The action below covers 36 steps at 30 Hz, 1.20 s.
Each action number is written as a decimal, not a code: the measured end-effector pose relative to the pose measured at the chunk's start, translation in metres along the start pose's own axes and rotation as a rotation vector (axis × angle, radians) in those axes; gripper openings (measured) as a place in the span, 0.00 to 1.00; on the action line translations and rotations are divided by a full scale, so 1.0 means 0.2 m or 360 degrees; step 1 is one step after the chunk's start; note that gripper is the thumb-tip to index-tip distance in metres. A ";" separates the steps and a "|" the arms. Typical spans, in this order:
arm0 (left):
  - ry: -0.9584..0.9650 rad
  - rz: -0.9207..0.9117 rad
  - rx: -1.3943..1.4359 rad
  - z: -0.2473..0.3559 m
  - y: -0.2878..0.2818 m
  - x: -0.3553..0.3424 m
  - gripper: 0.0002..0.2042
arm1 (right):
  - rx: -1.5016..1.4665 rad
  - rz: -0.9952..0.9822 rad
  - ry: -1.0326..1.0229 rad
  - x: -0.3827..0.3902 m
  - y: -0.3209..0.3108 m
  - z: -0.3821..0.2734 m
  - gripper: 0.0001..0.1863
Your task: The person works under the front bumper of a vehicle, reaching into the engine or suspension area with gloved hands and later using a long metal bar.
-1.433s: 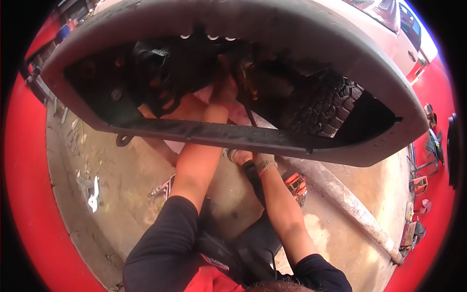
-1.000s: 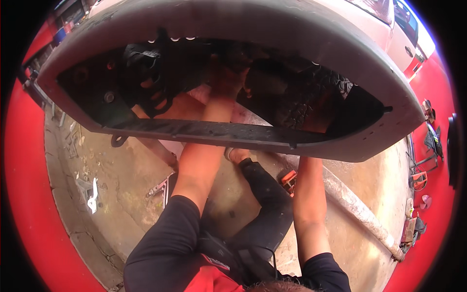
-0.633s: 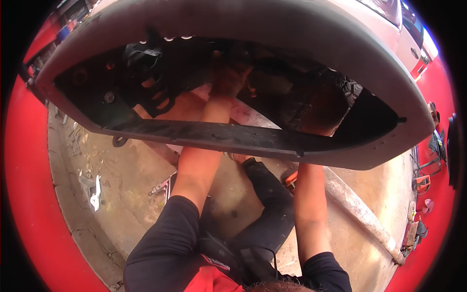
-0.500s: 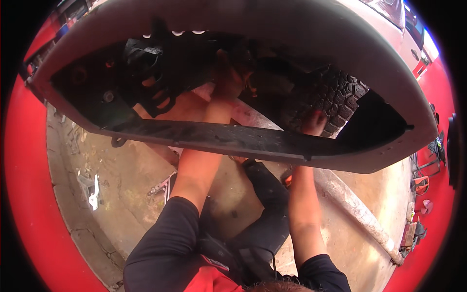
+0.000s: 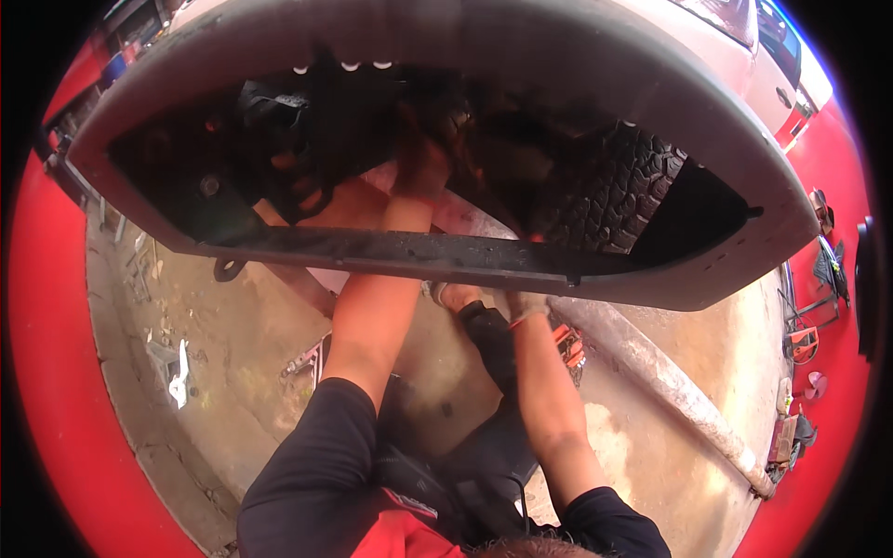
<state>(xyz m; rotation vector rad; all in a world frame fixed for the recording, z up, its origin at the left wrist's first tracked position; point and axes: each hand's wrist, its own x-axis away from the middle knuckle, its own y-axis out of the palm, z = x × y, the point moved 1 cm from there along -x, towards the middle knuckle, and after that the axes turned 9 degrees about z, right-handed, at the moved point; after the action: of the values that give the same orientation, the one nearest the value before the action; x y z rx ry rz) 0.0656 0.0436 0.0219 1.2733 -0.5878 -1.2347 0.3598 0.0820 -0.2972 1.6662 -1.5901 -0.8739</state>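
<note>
A dark grey vehicle bumper (image 5: 670, 270) arches across the upper view, with a wide opening above its lower bar (image 5: 400, 258). Through that opening reaches my left hand (image 5: 423, 167), up among the dark parts behind it; its fingers are lost in shadow. My right hand (image 5: 528, 302) is at the lower bar's underside, right of centre. The bar covers most of its fingers, so its grip does not show. Behind the bumper on the right stands a chunky black tyre (image 5: 619, 191).
A long pale pole (image 5: 670, 391) slants over the concrete floor to the right. Beside my right forearm lies an orange-red object (image 5: 569, 344). A metal tool (image 5: 305, 361) rests left of my left forearm. Various items, including an orange one (image 5: 802, 344), line the right wall.
My right hand has come away from the tyre, moving left and back toward me beneath the lower bar. The orange-red object now shows more. My left hand stays inside the opening.
</note>
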 end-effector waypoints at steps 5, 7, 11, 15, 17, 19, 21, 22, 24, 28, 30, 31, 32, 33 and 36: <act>0.0285 0.0412 -0.0297 0.38 -0.21 0.05 0.25 | 0.0863 0.0122 -0.0507 0.28 1.23 -0.37 0.14; 0.1165 0.0411 -0.2237 0.43 -0.30 -0.02 0.22 | 0.0904 0.0015 -0.0743 0.24 1.36 -0.45 0.14; 0.0134 0.0273 0.0066 0.25 -0.04 0.09 0.15 | 0.1007 0.0030 -0.0913 0.17 1.26 -0.61 0.14; 0.1373 -0.0089 -0.2214 0.33 -0.11 0.04 0.18 | 0.1023 -0.0029 -0.0931 0.16 1.33 -0.54 0.14; 0.1340 -0.0051 -0.2092 0.32 -0.11 0.05 0.20 | 0.1021 -0.0027 -0.0938 0.15 1.33 -0.53 0.14; 0.0438 0.0235 -0.0938 0.28 -0.11 0.08 0.26 | 0.1038 -0.0018 -0.0970 0.14 1.32 -0.55 0.15; 0.0281 0.0347 -0.0731 0.28 -0.06 0.09 0.28 | 0.1016 0.0006 -0.0978 0.13 1.30 -0.55 0.15; 0.0122 0.0453 -0.0518 0.27 -0.04 0.10 0.31 | 0.1006 0.0020 -0.0977 0.13 1.29 -0.55 0.15; 0.0157 0.0374 -0.0675 0.30 -0.04 0.16 0.34 | 0.0962 0.0051 -0.0955 0.14 1.27 -0.49 0.15; 0.0262 0.0426 -0.0397 0.39 -0.15 0.18 0.27 | 0.0625 0.0215 -0.0792 0.22 1.21 -0.20 0.15; 0.0404 0.0220 -0.0683 0.34 -0.13 0.18 0.29 | 0.1334 0.0474 -0.0696 0.00 0.75 0.01 0.13; 0.0543 -0.0039 -0.0909 0.21 -0.06 0.12 0.31 | 0.1147 0.0409 -0.0568 -0.06 0.44 0.09 0.12; 0.0487 -0.0128 -0.0803 0.05 0.05 0.06 0.31 | 0.0969 0.0371 -0.0468 -0.14 0.16 0.09 0.12; 0.0364 0.0103 -0.0610 0.16 -0.06 0.08 0.28 | 0.0917 0.0291 -0.0178 0.04 0.24 0.36 0.12; 0.0283 0.0284 -0.0579 0.38 -0.30 0.11 0.24 | 0.0643 0.0085 0.0389 0.49 0.51 0.75 0.12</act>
<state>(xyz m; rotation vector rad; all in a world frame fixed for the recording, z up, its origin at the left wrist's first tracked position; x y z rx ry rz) -0.0163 0.0041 -0.0191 0.9881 -0.3217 -1.0130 0.1830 -0.0229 -0.2976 1.9080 -1.7043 -0.3148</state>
